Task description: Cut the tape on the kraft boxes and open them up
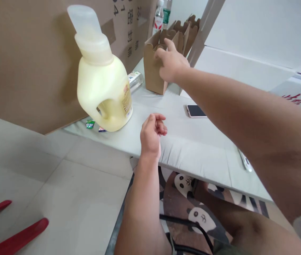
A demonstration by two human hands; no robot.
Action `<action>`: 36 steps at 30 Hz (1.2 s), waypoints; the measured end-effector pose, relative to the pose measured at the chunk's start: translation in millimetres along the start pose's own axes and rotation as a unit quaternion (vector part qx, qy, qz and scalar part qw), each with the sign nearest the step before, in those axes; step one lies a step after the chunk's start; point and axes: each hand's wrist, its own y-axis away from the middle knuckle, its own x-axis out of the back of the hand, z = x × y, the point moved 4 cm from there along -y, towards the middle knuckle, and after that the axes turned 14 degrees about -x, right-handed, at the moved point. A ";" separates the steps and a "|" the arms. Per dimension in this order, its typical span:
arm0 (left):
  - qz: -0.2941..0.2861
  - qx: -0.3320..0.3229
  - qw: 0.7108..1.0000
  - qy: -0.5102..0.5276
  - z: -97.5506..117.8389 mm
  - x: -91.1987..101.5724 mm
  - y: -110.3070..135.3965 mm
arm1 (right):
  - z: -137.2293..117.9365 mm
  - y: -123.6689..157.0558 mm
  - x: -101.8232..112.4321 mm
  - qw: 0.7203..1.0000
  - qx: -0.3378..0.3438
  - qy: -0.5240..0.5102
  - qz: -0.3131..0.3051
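My right hand [173, 63] reaches across to the open-topped brown cardboard box [154, 72] at the back of the table. Its thumb and fingers are apart, nothing shows between them, and the fingertips overlap the box's near upper side; whether they touch it, I cannot tell. Over the table's front edge, my left hand [152, 136] hangs with loosely bent fingers and holds nothing visible. Left of it stands a large pale-yellow detergent jug [104, 83] with a translucent cap. A black-screened phone [196, 111] lies beneath my right forearm.
More brown boxes [191, 33] and water bottles [158, 17] stand behind. A clear bottle [135, 81] lies beside the jug, and a small green packet [90, 124] sits near the edge. A big carton [28, 60] borders the left; red legs [20, 237] show on the floor.
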 end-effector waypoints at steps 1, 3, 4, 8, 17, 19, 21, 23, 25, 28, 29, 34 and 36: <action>-0.002 -0.004 1.000 -0.004 0.4 1.4 -0.6 | 0.0 -8.6 -1.0 1.000 -0.010 -0.008 0.001; -0.008 -0.006 1.000 -0.011 0.2 3.3 -0.7 | 5.3 -17.5 -3.6 1.000 -0.006 -0.022 0.019; -0.010 -0.007 1.000 -0.013 -0.4 3.8 -0.3 | 10.1 -16.8 -4.3 0.999 0.006 -0.026 0.034; -0.008 -0.016 0.999 -0.027 -5.1 6.8 1.4 | 42.6 24.0 7.8 0.994 0.030 -0.074 0.075; 0.028 -0.202 0.974 -0.099 3.3 15.5 -3.0 | 171.4 255.5 90.1 0.942 -0.041 -0.197 0.268; -0.106 -0.207 0.970 -0.069 -2.2 -5.5 5.8 | 193.8 298.4 85.1 0.916 -0.071 -0.207 0.335; -0.201 -0.205 0.956 -0.061 -10.5 -25.8 18.3 | 209.7 324.7 67.6 0.903 -0.108 -0.223 0.351; -0.237 -0.208 0.945 -0.081 -18.9 -39.7 28.1 | 221.0 336.6 46.7 0.890 -0.141 -0.260 0.347; -0.239 -0.213 0.942 -0.100 -26.0 -47.3 32.4 | 229.6 340.3 30.8 0.868 -0.155 -0.309 0.355; -0.240 -0.212 0.940 -0.120 -34.0 -53.3 31.4 | 239.0 341.0 19.3 0.857 -0.149 -0.338 0.359; -0.243 -0.214 0.937 -0.131 -36.3 -55.3 30.4 | 241.6 341.6 17.8 0.861 -0.143 -0.333 0.357; -0.242 -0.221 0.927 -0.183 -50.3 -66.7 29.5 | 255.5 349.1 13.2 0.866 -0.138 -0.322 0.357; -0.248 -0.225 0.923 -0.190 -57.5 -71.5 31.3 | 261.5 352.1 10.1 0.865 -0.151 -0.314 0.361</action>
